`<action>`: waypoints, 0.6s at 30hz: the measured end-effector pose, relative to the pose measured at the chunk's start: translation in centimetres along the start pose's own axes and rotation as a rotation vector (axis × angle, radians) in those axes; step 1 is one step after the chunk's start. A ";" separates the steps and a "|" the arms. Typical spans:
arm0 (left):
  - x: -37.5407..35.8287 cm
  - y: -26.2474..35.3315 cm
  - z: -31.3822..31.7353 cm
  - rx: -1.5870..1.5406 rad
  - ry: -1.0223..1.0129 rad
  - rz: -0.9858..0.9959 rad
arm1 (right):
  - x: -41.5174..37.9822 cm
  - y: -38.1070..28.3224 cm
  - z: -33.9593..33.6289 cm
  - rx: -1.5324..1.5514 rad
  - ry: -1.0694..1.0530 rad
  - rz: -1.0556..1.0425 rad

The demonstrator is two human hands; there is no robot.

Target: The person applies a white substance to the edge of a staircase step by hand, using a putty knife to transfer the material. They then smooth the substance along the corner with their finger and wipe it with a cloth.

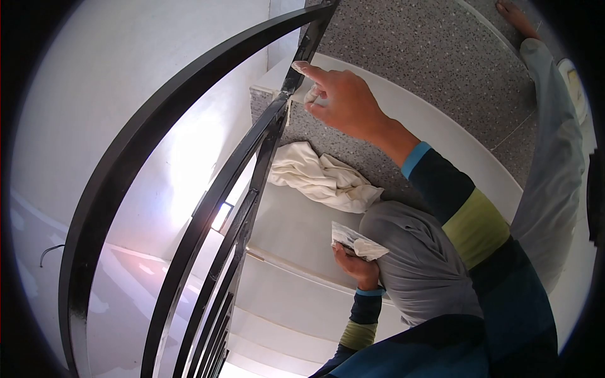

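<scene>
My right hand (346, 101) reaches to the black metal railing (287, 94), its index finger stretched out with whitish paste on the tip, at or very near a railing post. The other fingers are curled, and paste shows on them too. Lower down, my left hand (359, 266) holds a flat piece smeared with white paste (358, 242) beside my bent knee. A crumpled cream cloth (324, 176) lies on the step between the two hands.
Speckled grey stone steps (416, 57) with white edges curve across the upper right. White stairs (283, 302) descend below the cloth. The curved black handrail (120, 151) stands at left before a white wall (113, 57). A bare foot (517, 19) shows at upper right.
</scene>
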State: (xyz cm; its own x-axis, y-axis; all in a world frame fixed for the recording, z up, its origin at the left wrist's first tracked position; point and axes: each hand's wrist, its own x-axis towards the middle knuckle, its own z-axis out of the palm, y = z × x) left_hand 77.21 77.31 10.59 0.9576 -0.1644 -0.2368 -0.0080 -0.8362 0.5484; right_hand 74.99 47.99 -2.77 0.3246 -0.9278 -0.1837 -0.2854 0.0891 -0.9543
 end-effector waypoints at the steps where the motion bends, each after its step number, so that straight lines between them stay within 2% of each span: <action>1: 0.0 -0.1 0.0 -0.005 0.002 -0.008 | 0.0 -0.1 -0.1 -0.001 0.000 0.000; 4: -0.4 -0.1 0.0 0.175 -0.019 0.201 | -0.2 -0.5 -0.6 0.005 0.042 -0.037; 6: -0.5 0.1 0.1 0.376 -0.040 0.426 | -0.8 -1.2 -1.0 0.113 0.032 0.003; 7: -0.5 0.3 0.2 0.376 -0.039 0.425 | -1.5 -1.5 -1.0 0.114 0.031 0.003; 8: -0.3 0.6 0.4 0.156 -0.026 0.196 | -2.5 -1.8 -0.9 0.168 -0.016 -0.021; 10: -0.1 0.7 0.4 -0.066 -0.012 -0.034 | -4.4 -2.5 -0.7 0.221 -0.064 -0.046; 12: -0.1 0.5 0.3 -0.059 -0.044 -0.015 | -6.1 -3.2 -0.6 0.303 -0.168 -0.060; 15: -0.1 0.5 0.6 -0.244 -0.104 -0.049 | -6.8 -3.8 -2.1 0.371 -0.083 -0.038; 16: -0.1 0.2 0.2 -0.147 -0.088 -0.028 | -6.8 -3.8 -2.9 0.354 -0.079 -0.048; 18: -0.2 -0.8 -0.4 0.010 -0.071 0.087 | -6.0 -3.3 -5.1 0.390 0.030 0.101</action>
State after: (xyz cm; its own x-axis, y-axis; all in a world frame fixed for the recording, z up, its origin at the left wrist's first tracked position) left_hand 77.17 78.18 10.48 0.9303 -0.2730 -0.2450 -0.0934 -0.8222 0.5615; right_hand 69.36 51.39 2.73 0.2840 -0.9172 -0.2793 0.0509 0.3053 -0.9509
